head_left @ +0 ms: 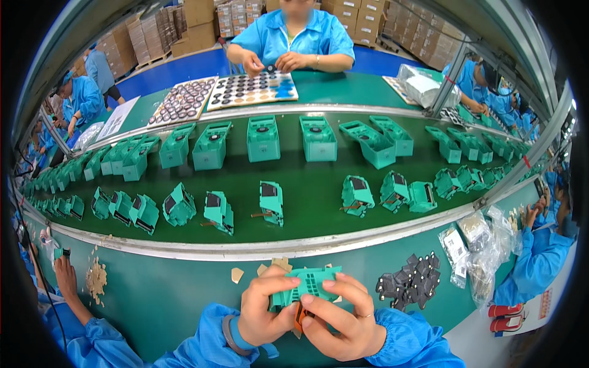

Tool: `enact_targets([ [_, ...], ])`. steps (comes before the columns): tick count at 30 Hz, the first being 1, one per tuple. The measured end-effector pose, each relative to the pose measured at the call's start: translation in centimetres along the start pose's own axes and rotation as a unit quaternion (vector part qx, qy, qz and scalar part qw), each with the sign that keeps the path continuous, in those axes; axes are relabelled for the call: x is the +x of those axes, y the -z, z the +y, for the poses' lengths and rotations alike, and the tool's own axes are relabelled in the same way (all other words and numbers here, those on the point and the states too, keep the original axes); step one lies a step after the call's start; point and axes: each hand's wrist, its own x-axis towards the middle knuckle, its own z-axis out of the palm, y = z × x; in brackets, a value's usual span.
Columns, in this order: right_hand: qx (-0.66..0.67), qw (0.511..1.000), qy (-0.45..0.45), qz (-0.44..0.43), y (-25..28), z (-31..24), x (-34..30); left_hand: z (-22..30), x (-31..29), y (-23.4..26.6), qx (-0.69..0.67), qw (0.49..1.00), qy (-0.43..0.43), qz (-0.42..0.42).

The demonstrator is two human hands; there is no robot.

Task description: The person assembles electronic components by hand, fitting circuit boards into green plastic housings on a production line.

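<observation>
A green plastic housing [311, 279] with a slotted grille is held up between my hands at the front edge of the workbench. My left hand [261, 310] is closed around its left side, thumb low and fingers on top. With its fingers on the right side and lower edge, my right hand [346, 322] also grips the housing. A small orange-and-black piece [300, 314] shows between my thumbs and fingertips under the housing; how it attaches is hidden. Tan paper-like pieces [237, 275] lie just beyond my hands, and a pile of small black parts [410, 281] sits to the right.
Ahead runs a green conveyor belt [313, 224] carrying two rows of green housings, framed by a metal rail [264, 250]. Clear plastic bags [485, 251] lie at the right. A co-worker's hand [64, 276] is at the left; another person [291, 43] works opposite beside a board of round parts [230, 101].
</observation>
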Motion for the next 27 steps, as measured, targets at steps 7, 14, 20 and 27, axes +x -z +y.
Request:
enact_targets([
  [7, 0.061, 0.997, -0.022, 0.05, 0.1, -0.2, -0.3, 1.1, 1.0, 0.0, 0.065, 0.997, 0.003, -0.033],
  [14, 0.072, 0.994, -0.043, 0.074, 0.0, 0.4, -0.6, 1.1, 1.2, -1.1, 0.11, 0.993, 0.013, -0.047],
  [20, 0.09, 0.992, -0.06, 0.066, 0.3, 0.4, -1.1, 1.1, 1.0, -1.7, 0.126, 0.99, -0.007, -0.058],
  [27, 0.105, 0.988, -0.105, 0.032, 1.2, -0.6, -1.5, 2.2, 1.4, -2.1, 0.142, 0.987, -0.038, -0.064],
])
